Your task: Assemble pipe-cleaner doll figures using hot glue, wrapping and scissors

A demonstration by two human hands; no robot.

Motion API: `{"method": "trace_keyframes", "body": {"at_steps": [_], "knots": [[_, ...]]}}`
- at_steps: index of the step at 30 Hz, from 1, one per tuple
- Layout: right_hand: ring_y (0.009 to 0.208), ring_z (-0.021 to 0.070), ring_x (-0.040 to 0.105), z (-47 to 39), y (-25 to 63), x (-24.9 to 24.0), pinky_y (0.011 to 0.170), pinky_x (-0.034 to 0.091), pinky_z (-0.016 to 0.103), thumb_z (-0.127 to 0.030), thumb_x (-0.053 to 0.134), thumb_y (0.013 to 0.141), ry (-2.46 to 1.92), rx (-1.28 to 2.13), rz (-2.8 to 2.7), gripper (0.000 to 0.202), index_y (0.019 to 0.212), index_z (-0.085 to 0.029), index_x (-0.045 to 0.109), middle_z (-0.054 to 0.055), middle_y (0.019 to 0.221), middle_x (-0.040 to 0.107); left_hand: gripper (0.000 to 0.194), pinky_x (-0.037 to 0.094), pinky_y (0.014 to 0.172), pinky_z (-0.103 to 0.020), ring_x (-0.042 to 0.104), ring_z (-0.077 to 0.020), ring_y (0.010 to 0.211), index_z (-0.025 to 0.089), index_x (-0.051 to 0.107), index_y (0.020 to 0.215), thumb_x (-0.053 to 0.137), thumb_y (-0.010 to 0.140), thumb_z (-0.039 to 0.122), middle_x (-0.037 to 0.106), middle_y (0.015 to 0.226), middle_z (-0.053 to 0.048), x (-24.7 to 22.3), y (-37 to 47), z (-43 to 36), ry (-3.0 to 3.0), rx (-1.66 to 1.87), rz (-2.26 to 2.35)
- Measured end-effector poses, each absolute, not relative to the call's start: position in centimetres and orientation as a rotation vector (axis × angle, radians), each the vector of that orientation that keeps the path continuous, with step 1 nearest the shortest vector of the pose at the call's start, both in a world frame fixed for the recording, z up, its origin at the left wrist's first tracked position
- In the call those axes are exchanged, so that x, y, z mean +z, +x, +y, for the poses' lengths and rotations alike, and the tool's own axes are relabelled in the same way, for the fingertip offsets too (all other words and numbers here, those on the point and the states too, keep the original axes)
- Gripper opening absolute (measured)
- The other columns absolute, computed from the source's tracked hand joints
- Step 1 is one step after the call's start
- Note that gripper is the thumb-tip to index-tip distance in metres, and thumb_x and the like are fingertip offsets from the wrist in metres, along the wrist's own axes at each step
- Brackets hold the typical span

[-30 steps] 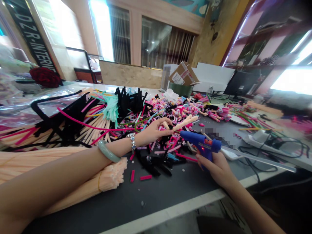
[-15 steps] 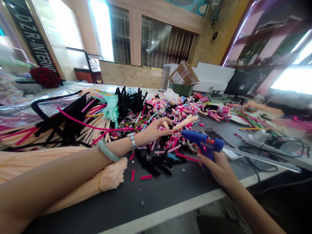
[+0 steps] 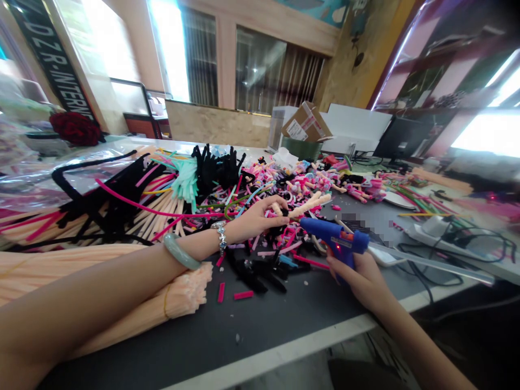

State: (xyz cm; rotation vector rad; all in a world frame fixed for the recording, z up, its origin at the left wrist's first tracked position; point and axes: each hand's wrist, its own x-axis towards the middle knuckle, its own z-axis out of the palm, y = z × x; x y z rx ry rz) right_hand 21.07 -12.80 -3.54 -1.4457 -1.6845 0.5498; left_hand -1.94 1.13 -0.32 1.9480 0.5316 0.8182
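Observation:
Between the fingers of my left hand (image 3: 266, 216) is a small figure of cream and black pipe cleaners (image 3: 311, 205), its two cream ends pointing right. My fingers hide part of it. My right hand (image 3: 359, 276) is wrapped round the handle of a blue glue gun (image 3: 335, 233) with a small red light lit. A long clear glue stick (image 3: 439, 264) sticks out of the gun's back. The nozzle is right at the figure, near my left fingertips; whether it touches I cannot tell.
A heap of pink and coloured pipe-cleaner pieces (image 3: 247, 189) spreads behind my hands. Peach pipe-cleaner bundles (image 3: 182, 292) lie under my left forearm. Black pipe cleaners (image 3: 260, 273) and short pink bits (image 3: 244, 295) lie in front. Cables (image 3: 426, 271) and a power strip (image 3: 434, 230) are at right.
The glue gun has shifted slightly left, bringing its nozzle closer to the figure. My left hand has stayed almost still with its hold.

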Motion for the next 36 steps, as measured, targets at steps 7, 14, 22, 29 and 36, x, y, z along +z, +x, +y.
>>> {"method": "trace_keyframes", "body": {"at_steps": [7,14,22,29,36], "knots": [[0.05,0.0133,0.05,-12.76,20.94,-3.46,0.049,0.039,0.025,-0.046,0.055,0.084,-1.416,0.564,-1.647,0.031,0.078,-0.016,0.06,-0.001,0.055,0.054,0.035,0.036,0.055,-0.019,0.043,-0.0072,0.06,0.021,0.054,0.101,0.066,0.077,0.042,0.05,0.085,0.002,-0.45,-1.9,1.32,1.999,0.814,0.531],[0.05,0.0131,0.05,-12.86,20.75,-3.09,0.05,0.039,0.025,-0.046,0.055,0.083,-1.426,0.534,-1.61,0.033,0.067,-0.017,0.055,0.0,0.053,0.054,0.033,0.037,0.058,-0.02,0.043,-0.0068,0.061,0.02,0.054,0.1,0.065,0.078,0.042,0.049,0.084,0.003,-0.4,-1.97,1.34,1.991,0.825,0.529],[0.049,0.0131,0.049,-13.04,20.61,-2.98,0.049,0.04,0.025,-0.045,0.055,0.083,-1.418,0.576,-1.596,0.031,0.073,-0.016,0.057,0.0,0.054,0.053,0.035,0.038,0.062,-0.021,0.047,-0.0083,0.067,0.02,0.054,0.1,0.065,0.078,0.044,0.05,0.082,0.003,-0.63,-1.95,1.45,1.964,0.848,0.527],[0.056,0.0138,0.051,-12.68,21.04,-3.72,0.053,0.041,0.026,-0.044,0.056,0.084,-1.417,0.537,-1.685,0.029,0.088,-0.015,0.061,0.0,0.062,0.056,0.031,0.041,0.071,-0.022,0.049,-0.009,0.073,0.018,0.056,0.098,0.066,0.078,0.04,0.05,0.086,0.003,-0.35,-1.92,1.4,1.977,0.883,0.492],[0.054,0.0134,0.051,-12.72,20.98,-3.53,0.052,0.041,0.026,-0.044,0.057,0.083,-1.414,0.538,-1.667,0.03,0.087,-0.015,0.061,0.001,0.063,0.056,0.031,0.037,0.059,-0.02,0.045,-0.0083,0.063,0.02,0.054,0.1,0.065,0.077,0.038,0.05,0.082,0.003,-0.27,-1.92,1.23,1.98,0.824,0.522]]}}
